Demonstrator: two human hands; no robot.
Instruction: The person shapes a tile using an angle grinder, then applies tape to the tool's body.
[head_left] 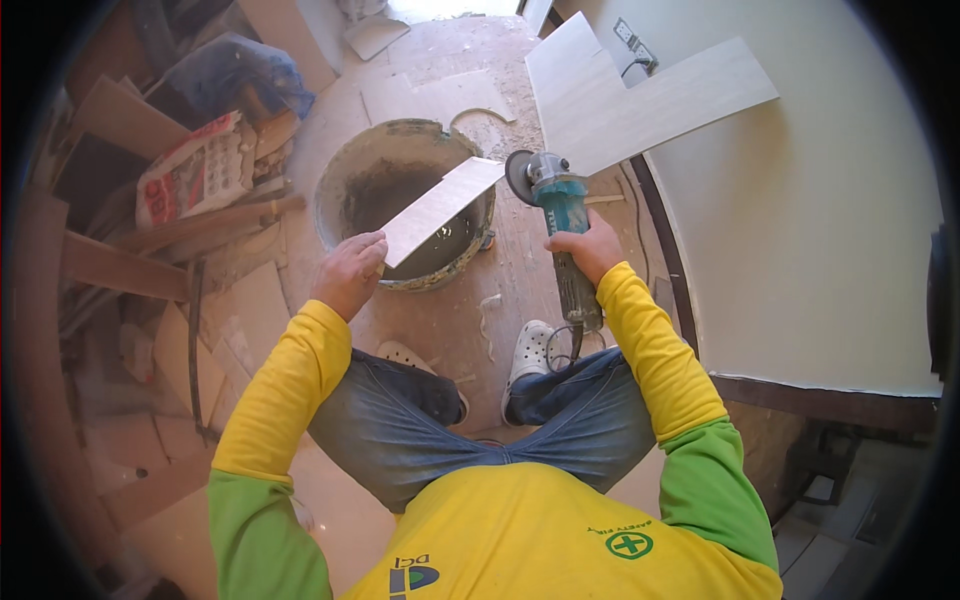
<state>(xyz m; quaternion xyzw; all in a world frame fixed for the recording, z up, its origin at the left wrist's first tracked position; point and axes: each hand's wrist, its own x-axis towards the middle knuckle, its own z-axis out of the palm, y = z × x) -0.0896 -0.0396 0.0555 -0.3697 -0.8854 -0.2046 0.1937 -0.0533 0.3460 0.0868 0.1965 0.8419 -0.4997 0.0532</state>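
Note:
My left hand (352,272) is closed on the near end of a narrow pale tile strip (445,208), which slants up to the right across the mouth of a round bucket (330,215). In my right hand (592,248) is a teal angle grinder (566,205), gripped round its body. The grinder's dark disc (520,177) stands close to the strip's far end; whether the two touch I cannot tell. The bucket is crusted with dried mortar, and its inside is partly hidden by the strip.
A large L-shaped tile (640,105) leans by the right wall, below a socket (635,45). On the left lie a torn sack (195,175), blue plastic (240,75) and boards (125,265). The grinder's cord (576,345) hangs near my right shoe (532,350).

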